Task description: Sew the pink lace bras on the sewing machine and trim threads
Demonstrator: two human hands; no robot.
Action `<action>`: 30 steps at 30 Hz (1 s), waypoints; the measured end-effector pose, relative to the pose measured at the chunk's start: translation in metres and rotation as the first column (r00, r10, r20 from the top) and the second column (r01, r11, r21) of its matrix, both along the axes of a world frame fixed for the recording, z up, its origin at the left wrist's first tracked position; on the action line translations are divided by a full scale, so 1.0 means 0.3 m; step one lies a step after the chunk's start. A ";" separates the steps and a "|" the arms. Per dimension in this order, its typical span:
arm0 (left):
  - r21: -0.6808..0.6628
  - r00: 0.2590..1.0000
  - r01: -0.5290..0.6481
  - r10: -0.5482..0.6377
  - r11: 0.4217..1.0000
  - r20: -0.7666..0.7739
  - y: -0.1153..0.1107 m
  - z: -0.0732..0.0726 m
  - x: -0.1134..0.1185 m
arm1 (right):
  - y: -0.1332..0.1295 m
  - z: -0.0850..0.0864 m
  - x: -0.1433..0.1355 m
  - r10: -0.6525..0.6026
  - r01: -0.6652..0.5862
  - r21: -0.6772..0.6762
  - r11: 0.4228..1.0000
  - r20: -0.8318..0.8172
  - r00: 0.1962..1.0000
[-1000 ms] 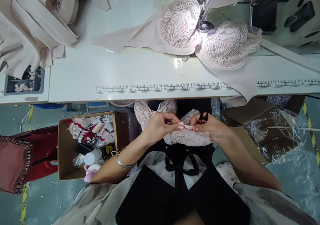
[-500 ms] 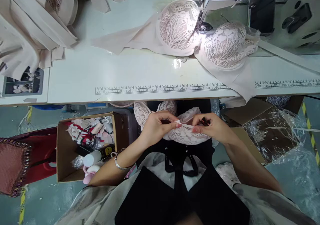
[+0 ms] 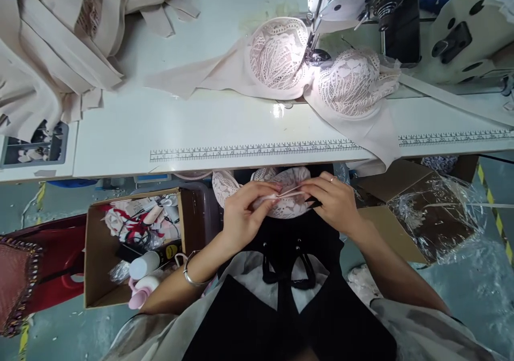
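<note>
A pale lace bra [image 3: 287, 208] lies in my lap below the table edge, partly hidden by my hands. My left hand [image 3: 247, 208] is closed, pinching the bra's edge between thumb and fingers. From that pinch a thin pale strip [image 3: 289, 190] runs to my right hand [image 3: 335, 200], whose fingertips are closed on its other end. A small dark pointed tool [image 3: 314, 203] shows under the right fingers, mostly covered, so its kind is unclear. Another lace bra [image 3: 279, 61] lies on the table under the sewing machine's needle area [image 3: 315, 34].
Pale fabric pieces [image 3: 52, 45] are heaped at the table's left, above a small parts tray [image 3: 34, 155]. A printed ruler [image 3: 241, 151] runs along the front edge. Cardboard boxes stand left [image 3: 94, 264] and right [image 3: 397, 232], beside a red chair [image 3: 60, 264].
My right hand has turned over, knuckles now upward, and the strip is drawn taut between both hands. The dark thing in the right hand shows at a different place. The view has shifted slightly.
</note>
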State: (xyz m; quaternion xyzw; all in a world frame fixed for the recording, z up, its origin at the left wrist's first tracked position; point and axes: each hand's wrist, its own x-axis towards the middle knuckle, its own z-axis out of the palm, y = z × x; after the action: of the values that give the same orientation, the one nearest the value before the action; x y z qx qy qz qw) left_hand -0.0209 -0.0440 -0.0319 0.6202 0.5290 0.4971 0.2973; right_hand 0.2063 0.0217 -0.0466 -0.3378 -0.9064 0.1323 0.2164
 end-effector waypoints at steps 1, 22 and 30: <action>-0.035 1.000 0.005 -0.004 0.999 0.029 0.002 -0.003 -0.011 | 0.010 0.010 0.015 0.104 -0.106 -0.137 0.985 -0.022 0.994; -0.134 0.971 -0.013 0.044 0.991 0.235 0.007 -0.024 -0.065 | 0.057 0.129 0.162 0.268 -0.309 -0.738 0.600 -0.178 0.947; -0.137 0.966 -0.211 0.228 0.968 0.122 0.001 -0.043 -0.058 | 0.005 0.008 0.146 -0.217 0.226 0.079 0.971 -0.107 0.970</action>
State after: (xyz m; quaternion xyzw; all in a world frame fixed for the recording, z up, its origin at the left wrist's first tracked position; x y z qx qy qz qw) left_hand -0.0382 -0.0436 -0.0447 0.5027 0.6026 0.5348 0.3132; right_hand 0.2502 0.0233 -0.0443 -0.4197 -0.8565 0.0822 0.2891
